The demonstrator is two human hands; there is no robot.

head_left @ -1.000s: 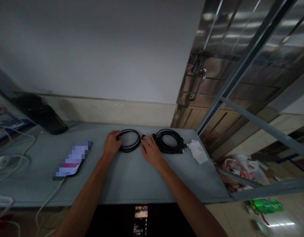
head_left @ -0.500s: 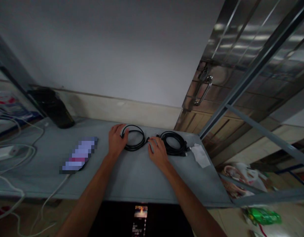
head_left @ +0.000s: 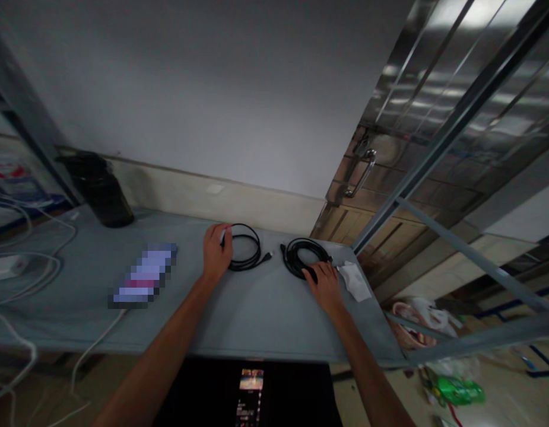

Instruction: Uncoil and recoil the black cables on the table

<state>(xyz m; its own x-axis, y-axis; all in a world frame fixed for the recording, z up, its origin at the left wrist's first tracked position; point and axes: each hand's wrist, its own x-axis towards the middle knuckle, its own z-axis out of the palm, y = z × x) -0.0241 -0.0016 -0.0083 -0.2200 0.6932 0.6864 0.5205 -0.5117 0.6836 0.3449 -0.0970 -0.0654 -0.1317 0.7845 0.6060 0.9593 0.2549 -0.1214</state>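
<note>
Larger cable coil (head_left: pixel 294 261), forward-left, touched by bent fingers of right hand (head_left: pixel 326 286); smaller coil (head_left: pixel 244 266) edged by half-curled left hand (head_left: pixel 216 252); grips unclear.

Head cam looks fwd & down at hands (head_left: pixel 218 248), tabletop (head_left: pixel 260 314) close.

We found the smaller cable (head_left: pixel 245 265) and larger cable (head_left: pixel 294 263) smooth and plastic-looking, the worktop (head_left: pixel 265 314) matt, the scrap (head_left: pixel 355 281) papery, and the door (head_left: pixel 428 89) glossy metal.
</note>
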